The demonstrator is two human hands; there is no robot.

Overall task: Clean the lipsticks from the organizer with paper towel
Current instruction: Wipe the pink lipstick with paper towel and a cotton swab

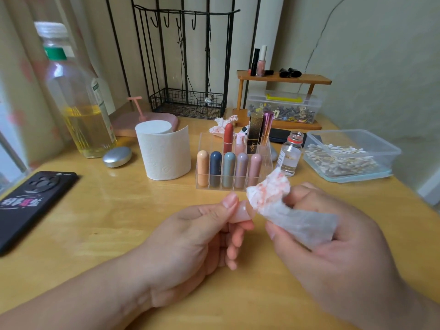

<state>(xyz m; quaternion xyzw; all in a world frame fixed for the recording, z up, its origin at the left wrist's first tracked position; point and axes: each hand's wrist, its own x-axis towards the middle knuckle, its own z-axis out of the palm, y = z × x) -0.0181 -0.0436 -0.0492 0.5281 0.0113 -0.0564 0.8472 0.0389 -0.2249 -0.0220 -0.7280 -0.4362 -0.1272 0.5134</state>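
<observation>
My left hand (200, 236) pinches a pale pink lipstick (241, 211) between thumb and fingers above the table. My right hand (333, 239) grips a crumpled paper towel piece (273, 196) with pink-red stains; its bunched end covers the lipstick's right end. Behind them stands a clear acrylic organizer (267, 160). Its front row holds several capsule-shaped lipsticks, from orange (202, 167) to pink (255, 169). The back row has a red lipstick (228, 138), a black-gold tube (253, 133) and a metallic pink tube (266, 127).
A paper towel roll (164, 151) stands left of the organizer. A big oil bottle (78, 98), a silver oval (117, 156) and a black phone (31, 201) lie left. A small glass bottle (289, 156) and a cotton-swab box (352, 156) sit right. Used tissue (220, 125) lies behind.
</observation>
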